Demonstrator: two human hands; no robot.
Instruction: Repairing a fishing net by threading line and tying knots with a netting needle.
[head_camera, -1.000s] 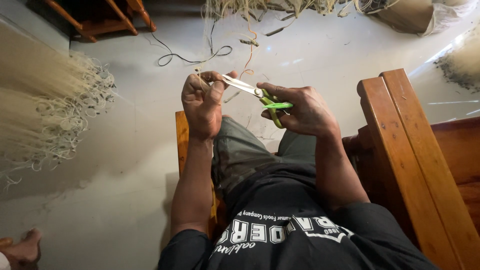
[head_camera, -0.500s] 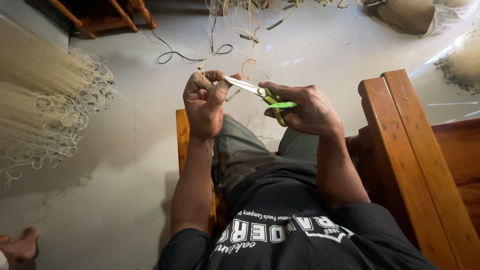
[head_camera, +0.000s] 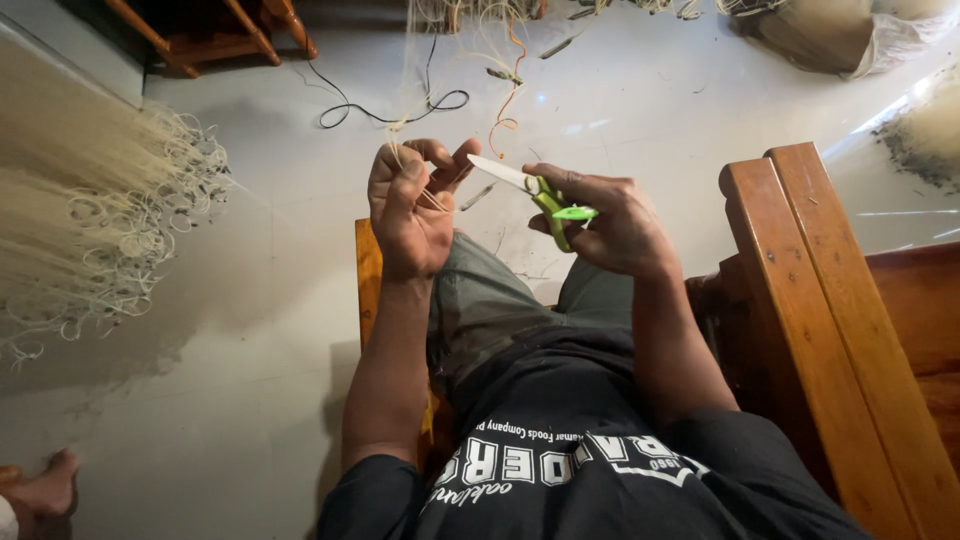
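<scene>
Left hand (head_camera: 412, 205) pinches pale thin strands (head_camera: 420, 120); right hand (head_camera: 610, 225) grips green-handled scissors (head_camera: 540, 190), blades closed, above the floor (head_camera: 250, 330).

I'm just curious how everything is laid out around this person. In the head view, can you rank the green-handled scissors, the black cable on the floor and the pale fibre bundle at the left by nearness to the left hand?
Measured from the left hand:
1. Green-handled scissors, just to its right, blade tip almost at the fingers.
2. Black cable, on the floor beyond the hand.
3. Pale fibre bundle, far off at the left edge.
</scene>
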